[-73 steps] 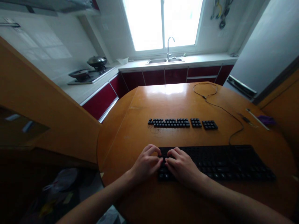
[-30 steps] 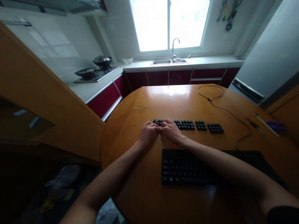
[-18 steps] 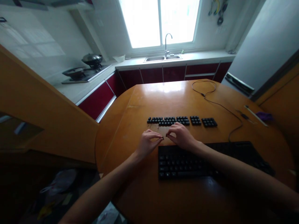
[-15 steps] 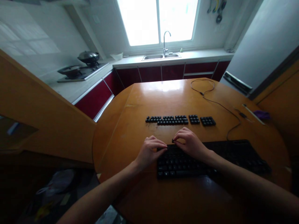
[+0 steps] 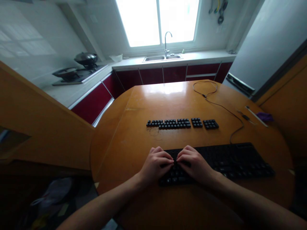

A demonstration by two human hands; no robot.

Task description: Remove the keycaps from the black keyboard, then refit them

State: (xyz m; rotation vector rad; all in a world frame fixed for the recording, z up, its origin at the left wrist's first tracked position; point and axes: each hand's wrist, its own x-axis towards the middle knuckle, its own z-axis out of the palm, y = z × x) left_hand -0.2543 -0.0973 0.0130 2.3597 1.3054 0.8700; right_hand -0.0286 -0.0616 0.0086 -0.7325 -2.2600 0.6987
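Note:
My left hand (image 5: 157,163) and my right hand (image 5: 193,161) meet over the left part of a black keyboard (image 5: 222,156). Thumb and fingers are pinched together on each hand, with the fingertips nearly touching. Between them is a small black keycap (image 5: 175,162), mostly covered, low against the keyboard and at the right fingertips. Whatever the left fingertips pinch is hidden. Beyond the keyboard, loose black keycaps (image 5: 174,126) lie in two rows, beside a small block of keycaps (image 5: 196,122) and another block (image 5: 210,124) further right.
A round-ended wooden table (image 5: 124,140) bears everything. The keyboard's cable (image 5: 223,105) loops to the far right. Near the right edge lie a long thin pale strip (image 5: 256,116), a slim dark tool (image 5: 245,117) and a purple cloth (image 5: 264,116).
Both hands have moved nearer to me and down onto the keyboard. The keycap, held at the right fingertips above the keyboard's back edge before, is now over the keys. The view has shifted slightly.

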